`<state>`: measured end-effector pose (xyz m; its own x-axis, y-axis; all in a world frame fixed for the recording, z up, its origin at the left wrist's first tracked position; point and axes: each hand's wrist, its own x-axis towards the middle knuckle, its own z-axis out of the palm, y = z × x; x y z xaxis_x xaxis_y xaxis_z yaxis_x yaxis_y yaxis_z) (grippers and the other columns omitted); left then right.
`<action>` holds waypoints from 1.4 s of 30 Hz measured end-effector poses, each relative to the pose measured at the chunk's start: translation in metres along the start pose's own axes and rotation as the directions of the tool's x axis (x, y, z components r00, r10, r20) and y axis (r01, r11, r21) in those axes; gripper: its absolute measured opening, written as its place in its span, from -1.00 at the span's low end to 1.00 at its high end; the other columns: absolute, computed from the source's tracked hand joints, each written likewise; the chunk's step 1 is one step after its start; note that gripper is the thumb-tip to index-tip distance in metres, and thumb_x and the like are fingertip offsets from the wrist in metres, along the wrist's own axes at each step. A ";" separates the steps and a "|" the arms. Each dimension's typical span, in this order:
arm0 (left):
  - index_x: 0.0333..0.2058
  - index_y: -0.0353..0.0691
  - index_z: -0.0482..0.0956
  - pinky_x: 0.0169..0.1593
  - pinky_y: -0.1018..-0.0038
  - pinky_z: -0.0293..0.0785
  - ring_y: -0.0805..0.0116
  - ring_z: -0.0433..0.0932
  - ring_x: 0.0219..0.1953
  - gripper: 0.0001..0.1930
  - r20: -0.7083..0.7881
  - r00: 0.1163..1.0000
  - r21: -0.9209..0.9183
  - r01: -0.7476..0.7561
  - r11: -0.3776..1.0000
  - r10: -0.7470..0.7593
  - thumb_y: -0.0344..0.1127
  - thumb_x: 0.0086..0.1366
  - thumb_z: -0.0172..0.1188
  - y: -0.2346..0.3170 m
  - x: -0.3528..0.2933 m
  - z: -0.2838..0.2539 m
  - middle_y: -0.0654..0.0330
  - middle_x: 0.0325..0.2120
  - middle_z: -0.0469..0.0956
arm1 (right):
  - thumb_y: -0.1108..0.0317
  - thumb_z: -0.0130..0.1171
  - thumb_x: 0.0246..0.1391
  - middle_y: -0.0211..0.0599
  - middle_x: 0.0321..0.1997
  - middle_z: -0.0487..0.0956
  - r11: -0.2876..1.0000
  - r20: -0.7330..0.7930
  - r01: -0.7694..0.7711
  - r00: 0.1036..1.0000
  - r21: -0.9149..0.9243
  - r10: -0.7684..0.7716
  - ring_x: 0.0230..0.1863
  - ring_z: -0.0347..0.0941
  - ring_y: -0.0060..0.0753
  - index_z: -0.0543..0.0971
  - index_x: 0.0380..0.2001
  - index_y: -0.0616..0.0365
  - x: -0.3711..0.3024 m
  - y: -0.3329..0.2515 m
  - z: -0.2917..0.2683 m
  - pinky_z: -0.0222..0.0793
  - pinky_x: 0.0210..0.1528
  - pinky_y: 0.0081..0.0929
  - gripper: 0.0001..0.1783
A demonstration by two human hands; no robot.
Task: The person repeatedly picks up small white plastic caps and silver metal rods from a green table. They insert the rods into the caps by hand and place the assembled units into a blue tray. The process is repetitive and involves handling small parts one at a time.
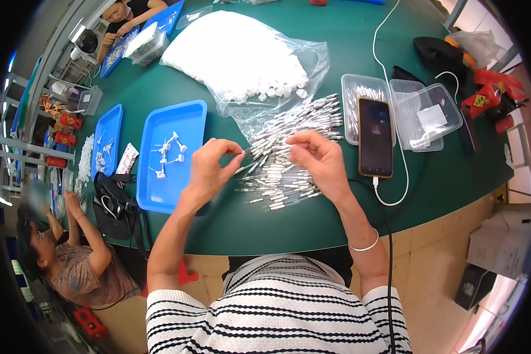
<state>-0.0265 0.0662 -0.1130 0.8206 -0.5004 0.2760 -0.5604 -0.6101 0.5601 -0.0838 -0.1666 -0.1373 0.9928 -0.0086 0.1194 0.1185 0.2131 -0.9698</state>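
Thin white-and-silver tube-like pieces (304, 121) lie in a loose pile on the green table before me. At the pile's left edge my left hand (209, 171) is closed, thumb and forefinger pinched together. A small silvery end shows by those fingertips, but whether it is held or lies in the pile is unclear. Above the pile's middle, my right hand (321, 165) is also closed in a pinch; whatever it holds is too small to make out. A blue tray (147, 183) left of my left hand carries several white-capped pieces with thin stems (172, 154).
Beyond the pile lies a clear plastic bag of white caps (236, 53). A phone (376, 138) on a white cable rests against a clear box (351, 82) at right. Open clear containers (445, 112), a smaller blue tray (115, 121) and a black bag (115, 206) flank the area. Two people (79, 265) work nearby.
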 end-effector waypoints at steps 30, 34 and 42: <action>-0.40 -0.27 0.57 -0.42 0.42 0.48 0.30 0.59 -0.50 -0.82 -0.196 0.980 0.198 0.086 0.976 -0.046 -0.28 0.12 0.29 -0.020 0.094 0.053 0.12 -0.48 0.60 | 0.39 0.14 0.17 -0.31 -0.30 0.57 0.927 -0.256 0.122 0.966 0.356 -0.029 -0.31 0.50 -0.57 0.52 -0.21 0.24 0.006 0.007 -0.006 0.46 -0.20 -0.59 -0.83; -0.40 -0.29 0.50 -0.40 0.56 0.54 0.45 0.61 -0.49 -0.83 -0.111 0.990 -0.221 0.062 0.973 -0.088 -0.44 0.07 0.33 0.033 0.046 0.050 0.12 -0.50 0.61 | 0.42 0.13 0.18 -0.25 -0.27 0.58 0.926 -0.221 0.177 0.969 0.334 -0.106 -0.24 0.52 -0.51 0.50 -0.21 0.27 0.005 0.008 0.001 0.47 -0.13 -0.54 -0.84; -0.19 -0.44 0.49 -0.18 0.57 0.55 0.51 0.54 -0.30 -0.77 0.138 0.939 -0.915 0.243 0.323 -0.315 -0.56 0.16 0.23 0.051 0.017 0.059 0.16 -0.21 0.55 | 0.48 0.10 0.17 -0.23 -0.24 0.56 0.942 -0.157 0.215 0.971 0.258 -0.178 -0.19 0.53 -0.47 0.49 -0.22 0.29 0.002 0.010 0.006 0.48 -0.07 -0.50 -0.87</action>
<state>-0.0478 -0.0103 -0.1259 0.9319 -0.3619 -0.0251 0.1206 0.2438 0.9623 -0.0803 -0.1585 -0.1459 0.9459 -0.2001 0.2553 0.3203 0.4507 -0.8333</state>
